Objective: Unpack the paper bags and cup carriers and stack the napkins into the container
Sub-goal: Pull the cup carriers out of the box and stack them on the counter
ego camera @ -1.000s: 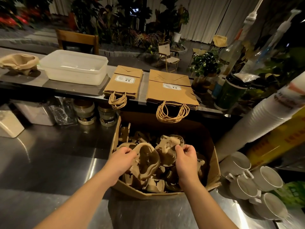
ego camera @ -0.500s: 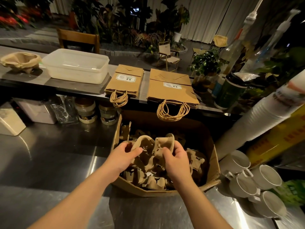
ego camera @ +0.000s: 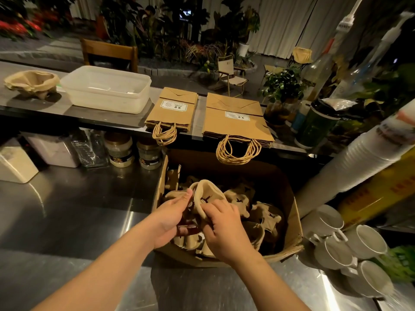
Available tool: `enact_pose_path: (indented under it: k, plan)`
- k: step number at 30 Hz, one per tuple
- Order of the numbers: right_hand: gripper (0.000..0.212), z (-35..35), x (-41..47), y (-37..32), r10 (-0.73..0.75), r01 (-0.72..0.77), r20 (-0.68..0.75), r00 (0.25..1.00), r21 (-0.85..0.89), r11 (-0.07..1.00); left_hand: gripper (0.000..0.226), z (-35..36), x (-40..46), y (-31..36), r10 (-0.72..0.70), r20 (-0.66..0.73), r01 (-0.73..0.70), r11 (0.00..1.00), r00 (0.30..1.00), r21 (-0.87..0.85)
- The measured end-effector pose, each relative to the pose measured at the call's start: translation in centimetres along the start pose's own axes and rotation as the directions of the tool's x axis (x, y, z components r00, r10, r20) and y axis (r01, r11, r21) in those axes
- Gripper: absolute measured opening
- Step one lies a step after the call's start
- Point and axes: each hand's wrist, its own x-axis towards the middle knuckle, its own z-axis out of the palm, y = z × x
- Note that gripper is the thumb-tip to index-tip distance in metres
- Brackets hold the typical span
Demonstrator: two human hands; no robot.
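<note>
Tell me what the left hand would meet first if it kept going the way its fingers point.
Probably the upright tan pulp cup carrier its fingertips already reach; depth is unclear.

We have the cardboard box (ego camera: 289, 212) at our centre on the lower counter (ego camera: 67, 198), cup carriers (ego camera: 260, 212) inside. On the raised ledge (ego camera: 33, 106): two paper-bag stacks at twelve, smaller (ego camera: 173, 111) left of larger (ego camera: 235, 120); container (ego camera: 105, 88) at eleven; lone carrier (ego camera: 31, 83) at ten. Mugs (ego camera: 332, 243) at four.
</note>
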Motion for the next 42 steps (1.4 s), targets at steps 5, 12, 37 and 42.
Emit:
enact_pose_path:
  k: [5, 12, 37, 42]
  plan:
    - [0.027, 0.3, 0.2, 0.0, 0.003, -0.002, 0.046, 0.999, -0.033, 0.999, 0.038, 0.6, -0.5, -0.5, -0.016, 0.035, 0.019, 0.996, 0.999, -0.088]
    - [0.029, 0.4, 0.2, -0.7, -0.004, 0.004, -0.016, 1.0, -0.026, 1.0, 0.036, 0.5, -0.4, -0.9, 0.005, 0.039, 0.004, 0.976, 0.999, -0.216]
    - [0.037, 1.1, 1.4, -0.9, 0.213, -0.275, 0.193, 0.958, 0.83, 0.485, 0.073, 1.8, 0.2, -2.2, 0.185, 0.06, -0.185, 0.983, 0.981, -0.011]
    - [0.037, -0.6, 2.3, 1.9, 0.382, -0.256, 0.011, 0.924, 0.761, 0.597, 0.07, 1.2, 0.8, -2.2, 0.118, 0.065, -0.108, 0.985, 0.991, -0.132]
